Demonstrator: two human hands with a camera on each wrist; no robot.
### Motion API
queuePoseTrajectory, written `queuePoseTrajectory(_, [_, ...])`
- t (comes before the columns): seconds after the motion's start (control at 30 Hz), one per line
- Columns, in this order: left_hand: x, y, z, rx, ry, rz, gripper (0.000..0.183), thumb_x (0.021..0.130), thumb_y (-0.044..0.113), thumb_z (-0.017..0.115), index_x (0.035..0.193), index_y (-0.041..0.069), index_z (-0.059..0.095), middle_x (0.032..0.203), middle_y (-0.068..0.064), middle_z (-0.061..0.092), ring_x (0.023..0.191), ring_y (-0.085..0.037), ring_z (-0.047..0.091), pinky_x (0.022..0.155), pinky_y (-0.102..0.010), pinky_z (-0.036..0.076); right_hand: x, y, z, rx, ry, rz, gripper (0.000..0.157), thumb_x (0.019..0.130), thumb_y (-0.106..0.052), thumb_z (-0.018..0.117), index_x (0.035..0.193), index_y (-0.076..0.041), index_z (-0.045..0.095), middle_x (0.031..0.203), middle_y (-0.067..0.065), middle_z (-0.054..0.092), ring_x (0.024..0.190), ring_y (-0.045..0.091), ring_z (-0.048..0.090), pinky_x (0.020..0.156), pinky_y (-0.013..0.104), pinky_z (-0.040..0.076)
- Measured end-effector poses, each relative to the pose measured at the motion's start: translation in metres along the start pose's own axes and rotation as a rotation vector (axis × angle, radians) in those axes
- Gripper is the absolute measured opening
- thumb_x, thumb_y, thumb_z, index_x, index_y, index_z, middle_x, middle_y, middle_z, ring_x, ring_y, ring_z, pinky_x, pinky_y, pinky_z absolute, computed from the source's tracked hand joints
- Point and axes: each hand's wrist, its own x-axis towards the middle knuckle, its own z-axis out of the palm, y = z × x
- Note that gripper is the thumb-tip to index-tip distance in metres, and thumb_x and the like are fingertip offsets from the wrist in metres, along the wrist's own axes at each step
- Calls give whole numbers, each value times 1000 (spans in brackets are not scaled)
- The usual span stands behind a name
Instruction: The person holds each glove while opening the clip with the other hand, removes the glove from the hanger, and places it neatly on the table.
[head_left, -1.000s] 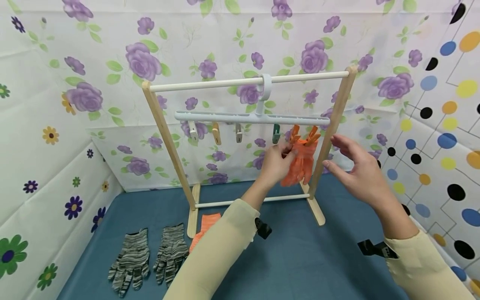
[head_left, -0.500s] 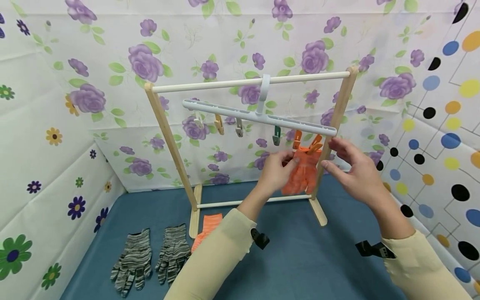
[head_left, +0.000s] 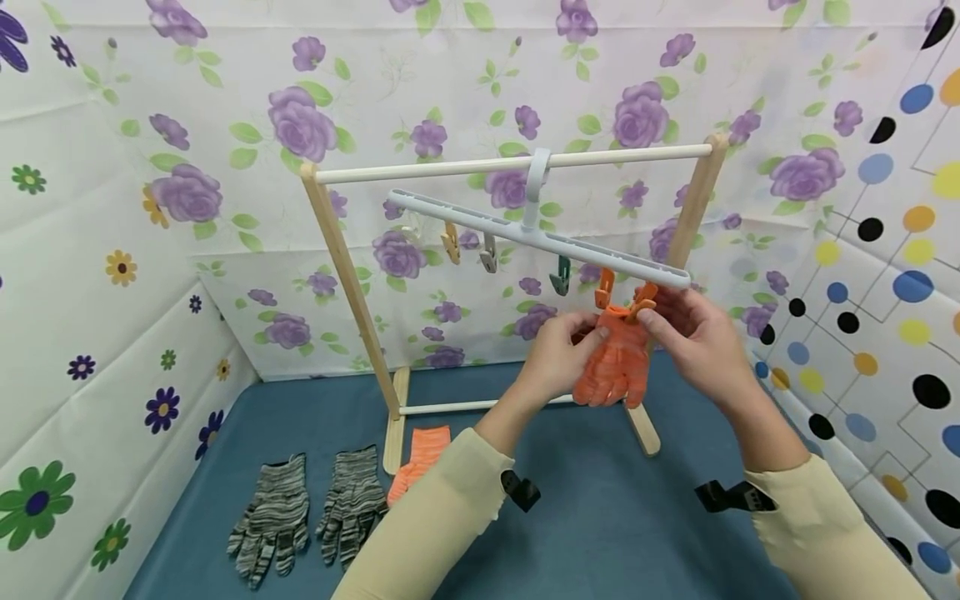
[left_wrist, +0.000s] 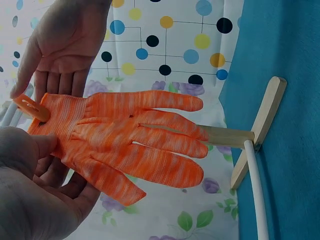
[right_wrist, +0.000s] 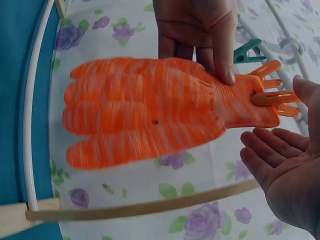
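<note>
An orange glove [head_left: 613, 358] hangs fingers down from the right end of a grey clip hanger [head_left: 525, 233]. One orange clothespin [right_wrist: 272, 98] bites the cuff; whether a second orange clothespin [head_left: 604, 288] beside it also grips the cuff, I cannot tell. My left hand [head_left: 558, 354] pinches the side of the cuff, thumb in front and fingers behind. At the other side is my right hand [head_left: 693, 337], its thumb at the clothespin on the cuff and its fingers extended behind, as the right wrist view [right_wrist: 295, 160] shows.
A wooden stand with a white top rod [head_left: 450, 167] carries the hanger. More clothespins hang on it, including green [head_left: 560, 275] and yellow [head_left: 451, 242] ones. Two grey striped gloves [head_left: 273, 517] and another orange glove [head_left: 420, 458], partly behind my left sleeve, lie on the blue table [head_left: 600, 533].
The hanger has tilted, its right end dropping and its left end rising. The orange glove and left hand have come lower. My right hand has moved left to the clothespin.
</note>
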Motion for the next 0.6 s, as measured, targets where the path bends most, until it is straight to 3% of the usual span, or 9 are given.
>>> queuePoseTrajectory(0.1, [-1, 1, 0, 2, -8, 7, 26, 112, 20, 60, 127, 3, 73, 108, 0, 73, 91, -11, 68, 79, -26, 56, 1, 0, 4, 108, 15, 7, 42, 109, -13, 64, 149, -3, 58, 137, 19, 66, 121, 11, 66, 93, 20, 55])
queuePoseTrajectory(0.33, [-3, 0, 0, 17, -2, 10, 26, 112, 21, 60, 124, 4, 74, 104, 3, 72, 89, -13, 67, 77, -25, 56, 4, -1, 11, 349, 68, 28, 37, 105, -9, 68, 141, 1, 65, 127, 15, 73, 116, 20, 70, 89, 25, 58])
queuePoseTrajectory(0.6, [-5, -2, 0, -2, -5, 3, 26, 111, 22, 62, 125, 4, 74, 105, 3, 73, 90, -10, 67, 78, -24, 56, 3, -5, 16, 419, 134, 76, 33, 104, -11, 72, 133, 3, 69, 116, 9, 77, 109, 18, 72, 91, 24, 57])
